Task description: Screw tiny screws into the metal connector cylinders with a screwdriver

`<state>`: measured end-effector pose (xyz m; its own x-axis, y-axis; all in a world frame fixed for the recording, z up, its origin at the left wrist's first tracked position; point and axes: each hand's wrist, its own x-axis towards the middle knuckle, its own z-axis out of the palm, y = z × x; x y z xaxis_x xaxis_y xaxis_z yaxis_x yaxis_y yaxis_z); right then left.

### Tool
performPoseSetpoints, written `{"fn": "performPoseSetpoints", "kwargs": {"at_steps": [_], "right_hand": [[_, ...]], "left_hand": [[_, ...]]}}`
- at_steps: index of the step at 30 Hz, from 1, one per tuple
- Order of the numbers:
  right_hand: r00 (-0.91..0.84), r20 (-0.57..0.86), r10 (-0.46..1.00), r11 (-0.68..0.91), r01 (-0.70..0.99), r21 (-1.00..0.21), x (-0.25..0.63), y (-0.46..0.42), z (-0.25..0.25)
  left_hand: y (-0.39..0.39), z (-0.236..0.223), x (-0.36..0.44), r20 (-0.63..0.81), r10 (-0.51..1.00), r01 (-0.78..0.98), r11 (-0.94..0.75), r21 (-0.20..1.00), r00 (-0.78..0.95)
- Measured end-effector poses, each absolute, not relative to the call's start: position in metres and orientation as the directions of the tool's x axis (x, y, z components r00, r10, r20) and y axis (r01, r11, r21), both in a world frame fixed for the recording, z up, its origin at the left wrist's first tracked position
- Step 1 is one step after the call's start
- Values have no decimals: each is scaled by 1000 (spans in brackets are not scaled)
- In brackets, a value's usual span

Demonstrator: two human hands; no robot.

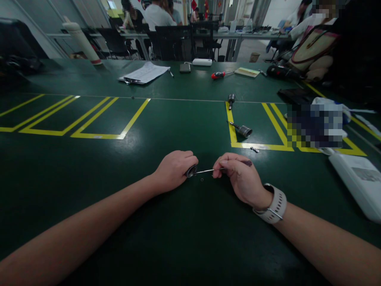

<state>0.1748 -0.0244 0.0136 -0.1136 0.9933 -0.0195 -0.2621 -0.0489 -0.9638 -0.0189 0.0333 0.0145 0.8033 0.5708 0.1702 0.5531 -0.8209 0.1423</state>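
Head view: clasping a metal cup (191, 171) in the left hand (175, 169), well in from the far edge of the table (178, 238); gripping a slim rod (205, 171) in the right hand (241, 178), tip at the cup's mouth, near a small ring (202, 180).

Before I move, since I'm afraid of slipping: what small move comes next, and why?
Perhaps ease the thin, dark-handled metal tool slightly into the dark round metal cup: its tip appears at the open mouth, and the left hand steadies the cup.
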Motion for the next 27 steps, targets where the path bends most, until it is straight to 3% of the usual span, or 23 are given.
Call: {"fn": "performPoseSetpoints", "kwargs": {"at_steps": [18,27], "right_hand": [[-73,54,996,60,80,-995,175,-24,6],[-63,98,993,104,88,-991,176,-26,7]], "left_hand": [[33,14,-19,159,601,580,-799,161,783],[34,13,-20,161,617,587,-784,201,770]]}}
